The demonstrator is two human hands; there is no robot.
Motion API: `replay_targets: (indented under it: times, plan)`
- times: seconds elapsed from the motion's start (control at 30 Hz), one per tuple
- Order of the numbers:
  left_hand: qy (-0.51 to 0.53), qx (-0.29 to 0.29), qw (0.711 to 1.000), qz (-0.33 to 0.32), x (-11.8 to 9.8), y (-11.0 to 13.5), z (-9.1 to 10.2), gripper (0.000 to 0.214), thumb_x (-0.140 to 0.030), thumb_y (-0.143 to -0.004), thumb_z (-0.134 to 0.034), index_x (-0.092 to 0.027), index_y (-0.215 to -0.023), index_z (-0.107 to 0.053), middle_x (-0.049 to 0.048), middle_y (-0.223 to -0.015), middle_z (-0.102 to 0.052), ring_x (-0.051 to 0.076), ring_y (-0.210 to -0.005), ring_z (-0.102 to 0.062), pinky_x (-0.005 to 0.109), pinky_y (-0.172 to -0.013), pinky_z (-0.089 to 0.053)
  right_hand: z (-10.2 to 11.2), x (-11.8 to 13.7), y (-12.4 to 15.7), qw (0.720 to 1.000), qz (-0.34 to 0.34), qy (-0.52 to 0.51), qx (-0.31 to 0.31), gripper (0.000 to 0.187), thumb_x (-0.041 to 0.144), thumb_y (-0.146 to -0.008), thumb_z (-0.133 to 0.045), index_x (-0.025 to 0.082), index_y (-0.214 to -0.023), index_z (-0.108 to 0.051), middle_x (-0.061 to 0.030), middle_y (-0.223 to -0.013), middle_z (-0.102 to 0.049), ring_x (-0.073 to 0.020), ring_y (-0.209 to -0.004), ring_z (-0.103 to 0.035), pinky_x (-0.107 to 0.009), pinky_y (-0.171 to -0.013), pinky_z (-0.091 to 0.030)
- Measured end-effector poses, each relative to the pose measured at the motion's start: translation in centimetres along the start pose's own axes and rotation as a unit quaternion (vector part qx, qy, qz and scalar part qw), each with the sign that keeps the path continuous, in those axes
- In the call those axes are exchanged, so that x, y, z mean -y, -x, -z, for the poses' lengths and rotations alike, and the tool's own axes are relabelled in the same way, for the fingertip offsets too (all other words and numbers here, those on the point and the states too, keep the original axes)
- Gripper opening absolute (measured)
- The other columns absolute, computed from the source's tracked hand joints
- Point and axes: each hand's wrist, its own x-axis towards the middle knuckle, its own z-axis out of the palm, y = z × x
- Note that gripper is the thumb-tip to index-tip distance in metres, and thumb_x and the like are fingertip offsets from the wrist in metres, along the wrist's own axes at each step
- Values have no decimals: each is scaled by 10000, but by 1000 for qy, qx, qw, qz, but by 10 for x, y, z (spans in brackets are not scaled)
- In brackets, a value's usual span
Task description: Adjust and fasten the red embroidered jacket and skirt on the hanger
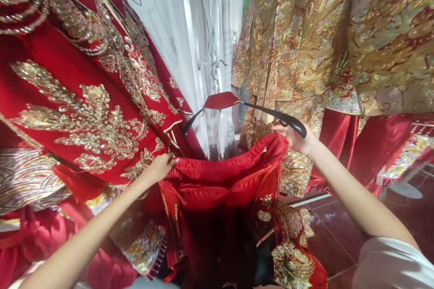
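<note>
A red skirt [228, 171] with a gathered waistband and gold embroidery hangs between my two hands, its waist stretched wide and facing up. My left hand [164, 166] is closed on the left end of the waistband. On the other side, my right hand [294, 139] grips the right end of the waistband, higher than the left. Just above the skirt is a clothes hanger [271, 114] with black arms and a red middle piece [222, 100]. Its right arm end overlaps my right hand; whether they touch I cannot tell. The hanger's left end is apart from my left hand.
A red garment with gold beaded embroidery [101, 131] hangs close on the left. Gold brocade garments [298, 40] hang on the right, with red satin cloth [369, 149] below. White sheer curtain [169, 22] is behind the hanger. Dark red floor tiles [334, 230] show at lower right.
</note>
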Motion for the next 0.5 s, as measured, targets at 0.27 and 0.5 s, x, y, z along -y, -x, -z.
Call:
replay_targets:
  times: [0.27,0.5]
  plan:
    - [-61,-6,998,20,2,-4,12,270,-295,-863,-356,-157,-834,-586,146,-919,-686,261,-921,-651,298,-777,-465,-27,34,46,997,52,23,44,638,669,-857,-288,157,-825,-666,-116,-726,-674,-160,-618,-633,-299,-574,-492]
    - [-111,-32,989,87,-13,-10,15,327,-266,-888,-346,-126,-1019,-609,190,-1024,-666,302,-974,-648,346,-788,-492,-15,34,63,970,143,139,136,444,598,-592,-727,194,-615,-541,12,-491,-473,-77,-432,-432,-212,-384,-363]
